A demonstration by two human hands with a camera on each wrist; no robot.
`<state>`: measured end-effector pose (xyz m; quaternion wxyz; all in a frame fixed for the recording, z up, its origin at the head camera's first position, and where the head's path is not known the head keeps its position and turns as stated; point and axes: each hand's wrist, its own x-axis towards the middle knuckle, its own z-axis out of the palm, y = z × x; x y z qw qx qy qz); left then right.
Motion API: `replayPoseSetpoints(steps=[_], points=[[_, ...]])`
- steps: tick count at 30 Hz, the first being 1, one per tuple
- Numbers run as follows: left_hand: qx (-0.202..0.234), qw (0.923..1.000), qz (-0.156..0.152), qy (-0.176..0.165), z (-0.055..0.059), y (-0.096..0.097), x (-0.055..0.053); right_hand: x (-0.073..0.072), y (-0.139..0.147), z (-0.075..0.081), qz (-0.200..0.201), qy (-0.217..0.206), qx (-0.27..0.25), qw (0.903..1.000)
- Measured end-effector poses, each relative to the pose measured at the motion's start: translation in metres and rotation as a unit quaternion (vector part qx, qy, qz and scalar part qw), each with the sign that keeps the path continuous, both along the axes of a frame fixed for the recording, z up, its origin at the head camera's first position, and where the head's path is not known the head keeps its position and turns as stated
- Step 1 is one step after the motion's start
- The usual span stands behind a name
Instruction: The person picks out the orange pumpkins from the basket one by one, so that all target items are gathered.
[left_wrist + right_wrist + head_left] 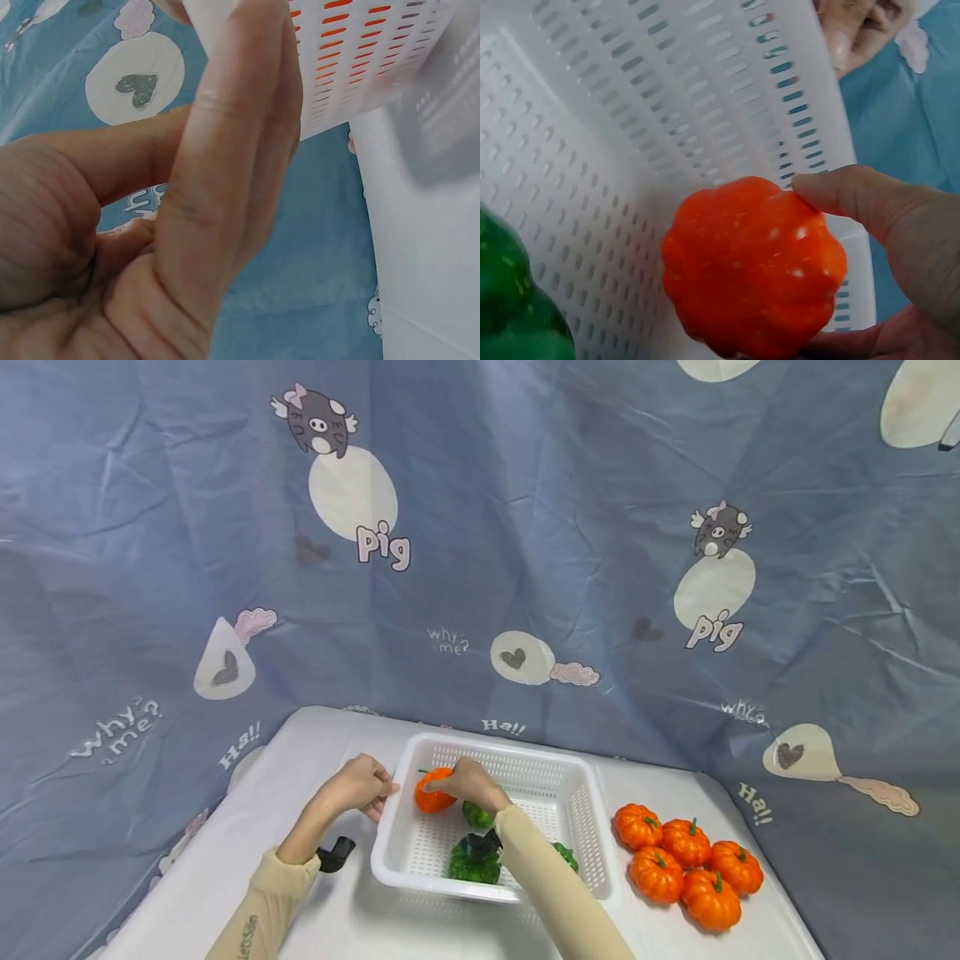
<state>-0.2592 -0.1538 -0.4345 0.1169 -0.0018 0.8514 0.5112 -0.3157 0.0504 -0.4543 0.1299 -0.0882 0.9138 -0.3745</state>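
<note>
In the head view, my right hand [477, 782] reaches into the white plastic basket [592, 777]. It grips a small orange pumpkin [432, 795] near the left wall, thumb on one side; the right wrist view shows the pumpkin [754, 270] over the slotted floor. At the basket's left rim is my left hand [358, 785], holding the edge between thumb and fingers. From the left wrist camera, the left fingers [225, 142] meet the white rim and orange shows through the slots. Green pumpkins [474, 862] lie in the basket, partly hidden by the right arm.
Several orange pumpkins [686, 843] sit grouped on the white table [330, 927], right of the basket. Behind the table hangs a blue printed cloth [465, 593]. Each wrist carries a black camera mount [335, 855].
</note>
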Motion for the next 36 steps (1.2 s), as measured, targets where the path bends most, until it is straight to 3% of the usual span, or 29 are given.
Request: replayPoseSetpoints(steps=[6,11,16,21,26,30,36], points=[[-0.012,0.9999,0.004,-0.002,0.0,0.001,-0.001,0.004,0.015,0.013,-0.015,0.027,-0.045,0.9985],[-0.018,0.9998,0.005,-0.002,0.0,0.003,-0.001,0.017,0.038,0.024,-0.022,0.053,-0.068,0.996],[-0.019,0.9998,0.004,0.0,0.001,0.002,0.0,0.039,0.065,0.028,-0.024,0.067,-0.081,0.9942],[-0.009,0.9999,-0.002,0.005,0.001,0.001,0.0,0.069,0.096,0.03,-0.043,0.101,-0.127,0.9858],[-0.005,0.9999,-0.011,0.003,0.001,0.001,-0.002,0.097,0.138,0.033,-0.085,0.124,-0.16,0.9756],[-0.006,1.0,-0.007,0.001,0.001,0.0,-0.002,0.11,0.178,0.03,-0.132,0.13,-0.165,0.9689],[-0.009,0.9999,-0.006,-0.003,0.0,0.002,-0.003,0.136,0.236,0.024,-0.227,0.115,-0.108,0.9611]])
